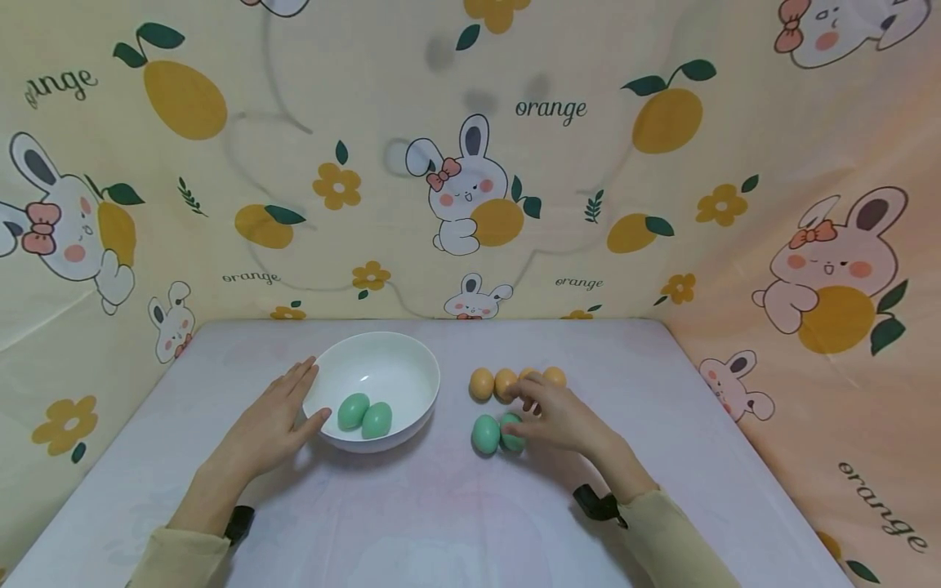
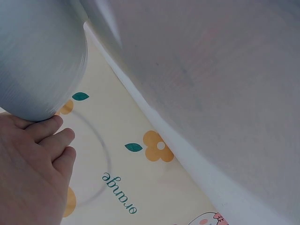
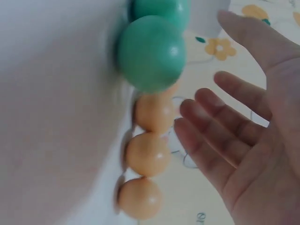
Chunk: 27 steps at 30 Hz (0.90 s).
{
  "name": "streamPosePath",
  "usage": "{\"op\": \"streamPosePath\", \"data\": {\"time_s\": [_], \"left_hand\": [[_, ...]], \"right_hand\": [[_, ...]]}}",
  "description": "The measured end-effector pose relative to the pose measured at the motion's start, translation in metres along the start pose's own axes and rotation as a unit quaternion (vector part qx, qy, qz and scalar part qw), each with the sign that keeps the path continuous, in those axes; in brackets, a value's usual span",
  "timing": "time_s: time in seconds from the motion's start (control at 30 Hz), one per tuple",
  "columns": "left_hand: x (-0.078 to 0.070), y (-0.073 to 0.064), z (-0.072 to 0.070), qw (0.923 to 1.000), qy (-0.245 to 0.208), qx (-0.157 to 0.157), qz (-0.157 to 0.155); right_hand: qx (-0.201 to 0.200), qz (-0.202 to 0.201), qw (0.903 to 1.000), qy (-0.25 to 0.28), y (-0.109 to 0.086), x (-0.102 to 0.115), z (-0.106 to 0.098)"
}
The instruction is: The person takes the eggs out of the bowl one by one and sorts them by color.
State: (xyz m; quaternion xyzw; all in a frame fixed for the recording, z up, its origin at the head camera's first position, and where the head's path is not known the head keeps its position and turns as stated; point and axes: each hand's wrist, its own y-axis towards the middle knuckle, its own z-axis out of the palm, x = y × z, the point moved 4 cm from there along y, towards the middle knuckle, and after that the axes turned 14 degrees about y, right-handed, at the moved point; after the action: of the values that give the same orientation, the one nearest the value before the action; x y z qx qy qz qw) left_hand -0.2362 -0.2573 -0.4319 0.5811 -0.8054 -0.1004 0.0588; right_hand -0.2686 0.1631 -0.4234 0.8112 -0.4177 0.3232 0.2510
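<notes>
A white bowl [image 1: 404, 359] stands left of the table's middle with two green eggs [image 1: 354, 411] lying in it. My left hand [image 1: 275, 416] rests against the bowl's left side, fingers fairly straight and the thumb by the near rim. In the left wrist view, that hand's fingertips touch the bowl's outer wall [image 2: 42, 61]. Two more green eggs [image 1: 486, 434] lie side by side on the table. Above the right one hovers my right hand [image 1: 562, 412], its fingers loosely spread with nothing in them. The right wrist view shows a gap between this hand [image 3: 253, 140] and the green egg [image 3: 152, 54].
Several orange eggs [image 1: 481, 385] form a row behind the loose green ones, partly covered by the right hand. A pale cloth covers the table [image 1: 412, 523]. A patterned curtain [image 1: 353, 106] hangs behind it and along both sides.
</notes>
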Motion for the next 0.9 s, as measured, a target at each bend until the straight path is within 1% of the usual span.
{"op": "streamPosePath", "data": {"time_s": [0.2, 0.37, 0.57, 0.73, 0.9], "left_hand": [[0.001, -0.002, 0.000, 1.0000, -0.003, -0.003, 0.002], [0.001, -0.001, 0.001, 1.0000, -0.001, -0.002, 0.002], [0.002, 0.000, 0.001, 1.0000, 0.003, -0.004, 0.000], [0.002, 0.000, 0.001, 1.0000, 0.001, -0.006, -0.001], [0.001, 0.000, 0.001, 1.0000, 0.001, -0.006, 0.000]], "right_hand": [[-0.041, -0.056, 0.9976, 0.003, 0.015, 0.019, -0.002], [-0.052, -0.092, 0.9943, 0.003, 0.030, 0.038, 0.002], [-0.040, -0.117, 0.9922, 0.012, 0.050, 0.058, 0.013], [-0.026, -0.143, 0.9893, 0.001, 0.065, 0.073, 0.026], [0.000, -0.144, 0.9896, 0.002, 0.078, 0.081, 0.040]]}}
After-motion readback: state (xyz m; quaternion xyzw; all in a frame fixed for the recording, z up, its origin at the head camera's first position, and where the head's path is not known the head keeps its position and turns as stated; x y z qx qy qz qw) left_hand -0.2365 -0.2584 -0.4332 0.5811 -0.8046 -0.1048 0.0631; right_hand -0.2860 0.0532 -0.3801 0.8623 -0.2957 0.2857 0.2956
